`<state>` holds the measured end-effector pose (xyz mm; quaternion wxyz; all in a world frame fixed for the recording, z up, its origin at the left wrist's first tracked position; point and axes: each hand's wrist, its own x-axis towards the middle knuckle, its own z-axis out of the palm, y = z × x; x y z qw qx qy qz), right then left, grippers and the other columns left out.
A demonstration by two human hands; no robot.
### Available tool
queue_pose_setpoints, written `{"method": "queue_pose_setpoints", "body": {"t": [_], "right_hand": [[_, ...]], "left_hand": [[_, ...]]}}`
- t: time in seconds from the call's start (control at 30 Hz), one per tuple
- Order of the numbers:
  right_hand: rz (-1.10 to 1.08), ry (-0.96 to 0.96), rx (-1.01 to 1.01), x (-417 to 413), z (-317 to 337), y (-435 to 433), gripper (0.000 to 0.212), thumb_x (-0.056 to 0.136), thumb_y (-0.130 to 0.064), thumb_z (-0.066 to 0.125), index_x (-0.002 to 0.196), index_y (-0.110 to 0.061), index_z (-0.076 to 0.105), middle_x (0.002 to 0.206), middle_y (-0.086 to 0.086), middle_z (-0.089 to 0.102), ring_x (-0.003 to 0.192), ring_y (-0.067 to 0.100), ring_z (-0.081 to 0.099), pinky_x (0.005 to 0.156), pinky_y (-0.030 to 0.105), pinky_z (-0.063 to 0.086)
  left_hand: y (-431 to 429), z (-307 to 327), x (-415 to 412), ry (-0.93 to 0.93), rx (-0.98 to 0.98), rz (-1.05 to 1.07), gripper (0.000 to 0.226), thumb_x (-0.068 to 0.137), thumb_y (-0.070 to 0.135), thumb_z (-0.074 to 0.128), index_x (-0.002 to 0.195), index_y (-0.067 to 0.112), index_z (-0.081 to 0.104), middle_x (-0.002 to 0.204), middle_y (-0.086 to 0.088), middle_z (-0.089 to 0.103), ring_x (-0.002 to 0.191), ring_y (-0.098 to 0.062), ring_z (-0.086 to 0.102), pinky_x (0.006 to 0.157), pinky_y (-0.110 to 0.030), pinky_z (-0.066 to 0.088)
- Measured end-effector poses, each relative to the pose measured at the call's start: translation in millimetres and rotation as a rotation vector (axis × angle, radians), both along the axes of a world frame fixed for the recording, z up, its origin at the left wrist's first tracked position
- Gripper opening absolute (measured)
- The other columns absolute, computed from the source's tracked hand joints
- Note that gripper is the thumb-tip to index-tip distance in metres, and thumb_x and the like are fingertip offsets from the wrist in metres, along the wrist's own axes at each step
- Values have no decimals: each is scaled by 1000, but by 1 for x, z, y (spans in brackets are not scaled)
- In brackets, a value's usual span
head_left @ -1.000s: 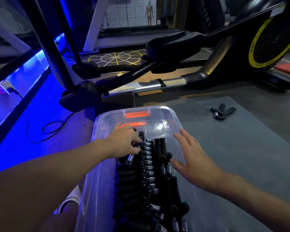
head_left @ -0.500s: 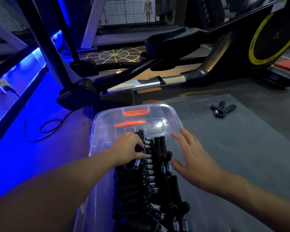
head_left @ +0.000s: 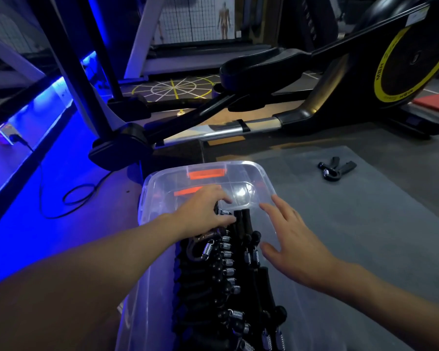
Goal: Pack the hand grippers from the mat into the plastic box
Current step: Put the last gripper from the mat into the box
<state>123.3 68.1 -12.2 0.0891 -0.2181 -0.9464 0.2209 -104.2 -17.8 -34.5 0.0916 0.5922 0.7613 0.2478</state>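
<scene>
left grip (head_left: 202,214) clutches a hand gripper (head_left: 205,247) inside the plastic box (head_left: 263,174), right grip (head_left: 295,250) splayed.

Left hand (head_left: 203,211): forearm extended from lower left, palm down, fingers (head_left: 222,198) curled round a hand gripper (head_left: 202,245). Right hand (head_left: 297,252): forearm from lower right, palm down, fingers straight, spread, holding nothing.

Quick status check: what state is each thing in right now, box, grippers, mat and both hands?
plastic box: upright, no lid on, partly filled.
packed grippers: lying in rows inside the box.
loose gripper: on the mat, not yet packed.
mat: flat, bearing the loose gripper.
left hand: fingers curled round a gripper at the row's far end.
right hand: open, fingers spread, holding nothing.
</scene>
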Motion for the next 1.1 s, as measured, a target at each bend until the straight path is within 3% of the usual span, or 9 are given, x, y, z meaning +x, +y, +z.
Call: {"method": "queue_pose_setpoints", "body": {"t": [0.07, 0.13, 0.23, 0.33, 0.47, 0.53, 0.63, 0.9, 1.1], "right_hand": [[-5, 19, -39, -1, -1, 2, 66, 91, -31, 56, 147, -27, 22, 159, -7, 2, 146, 12, 9, 112, 26, 25], [-23, 71, -83, -2, -2, 7, 59, 92, -34, 56, 144, -25, 29, 155, -11, 12, 139, 10, 27, 110, 28, 32], [-98, 171, -113, -6, 1, 23, 43, 95, -41, 49, 134, -24, 41, 136, -15, 37, 105, 5, 55, 93, 36, 47], [-215, 175, -64, -12, -6, 61, 37, 96, -42, 43, 127, -21, 48, 123, -8, 51, 88, 8, 58, 86, 39, 49], [-390, 19, -26, -8, -42, 148, 38, 96, -33, 50, 127, -11, 48, 125, 9, 53, 106, 26, 57, 91, 38, 45], [-443, -94, -36, -3, -60, 190, 43, 96, -29, 51, 132, -6, 45, 133, 15, 48, 118, 30, 51, 99, 37, 41], [-552, -169, -111, -4, -78, 235, 49, 98, -28, 47, 139, -3, 38, 142, 17, 40, 130, 32, 43, 106, 37, 34], [-623, -227, -185, -32, -140, 316, 60, 94, -29, 56, 143, -3, 33, 149, 16, 31, 133, 36, 38, 108, 40, 33], [-719, -227, -193, -48, -155, 346, 68, 92, -39, 49, 151, -23, 18, 160, -8, 11, 139, 33, 28, 108, 56, 27]], "left_hand": [[9, 13, 6, 19, 56, -23, 36, 78, 43, 76, 106, 21, 66, 109, 7, 60, 106, -10, 53, 95, -24, 39], [20, 26, 14, 68, 129, -44, 34, 79, 44, 74, 103, 20, 68, 106, 7, 63, 105, -11, 54, 96, -29, 41], [37, 44, 26, 86, 241, -59, 28, 81, 37, 72, 100, 17, 70, 104, 5, 65, 103, -12, 55, 95, -32, 42], [53, 59, 40, 114, 212, -76, 45, 80, 52, 61, 113, 22, 66, 118, 5, 58, 113, -12, 49, 100, -34, 40], [77, 63, 56, 338, -150, -93, 79, 77, 79, 36, 143, 36, 34, 153, 0, 28, 146, -19, 16, 116, -50, 17], [86, 57, 57, 411, -315, -123, 87, 75, 87, 29, 148, 42, 16, 162, 0, 8, 149, -21, -4, 117, -57, 2], [98, 44, 44, 413, -456, -99, 94, 68, 94, 19, 148, 48, 4, 163, 1, -5, 148, -22, -16, 115, -61, -7], [106, 39, 26, 403, -565, -98, 101, 56, 98, 2, 145, 53, -7, 159, 6, -24, 142, -18, -34, 111, -66, -8], [108, 39, 29, 442, -585, -102, 97, 56, 94, -3, 142, 52, -17, 157, 7, -29, 141, -17, -35, 112, -64, -11]]}}
